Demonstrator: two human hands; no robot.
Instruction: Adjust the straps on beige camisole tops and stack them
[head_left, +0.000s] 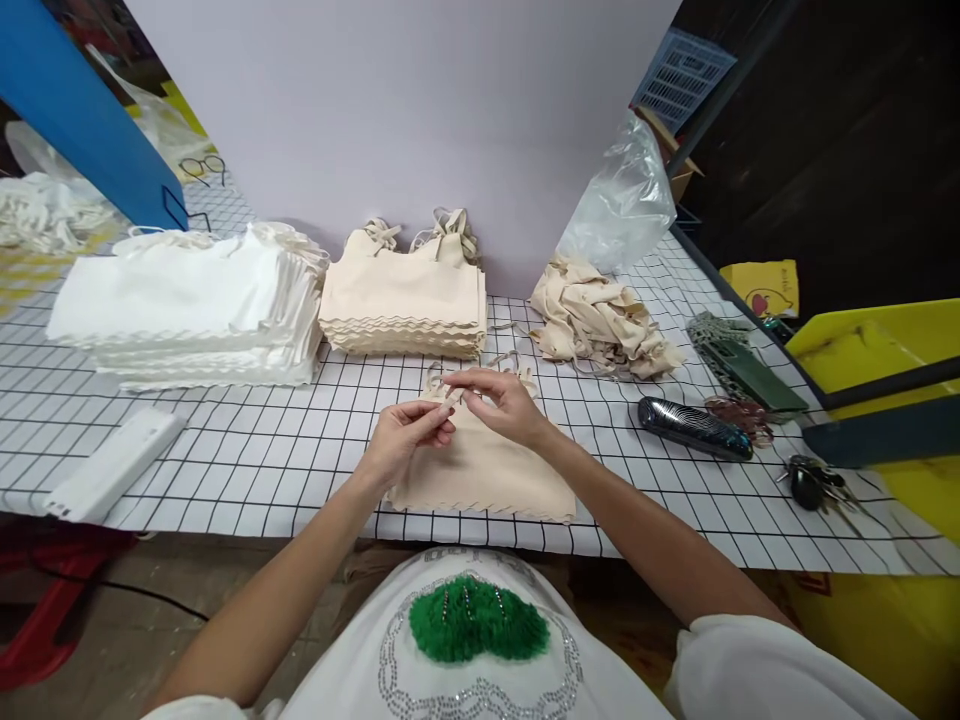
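A beige strappy top [487, 470] lies flat in front of me, its wavy hem towards the table's near edge. Over its upper part my left hand [409, 435] pinches what looks like a thin beige strap between thumb and fingertips. My right hand [506, 405] meets it there, with thumb and forefinger closed on the same strap; the fingers hide most of it. Behind my hands stands a folded stack of beige tops [405, 295], straps gathered on top. A taller stack of white tops [172, 300] sits to its left.
A crumpled beige heap [600, 315] and a clear plastic bag [626, 200] lie back right. Rightward on the checked tablecloth [247, 455] are a dark glossy case [694, 428], a green phone [757, 375] and keys [814, 483]. A white power strip [116, 465] lies left; a pale panel [420, 110] rises behind.
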